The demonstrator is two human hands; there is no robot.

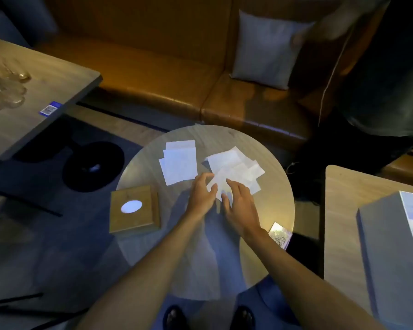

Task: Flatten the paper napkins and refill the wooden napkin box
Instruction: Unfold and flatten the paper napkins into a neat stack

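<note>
On a small round table (267,210) lie two groups of white paper napkins. A neat flat stack (179,164) sits at the left; a loose, overlapping pile (236,166) lies at the right. My left hand (202,192) and my right hand (240,204) both rest on the near edge of the loose pile, fingers spread over one napkin. Whether either hand pinches it is unclear. The wooden napkin box (134,209), with white showing through its oval top opening, stands at the table's left edge, apart from both hands.
A card with a QR pattern (280,234) lies at the table's right rim. A brown bench with a grey cushion (265,48) runs behind. Other tables stand at left (41,91) and right (343,210), the right one bearing a grey box (391,246).
</note>
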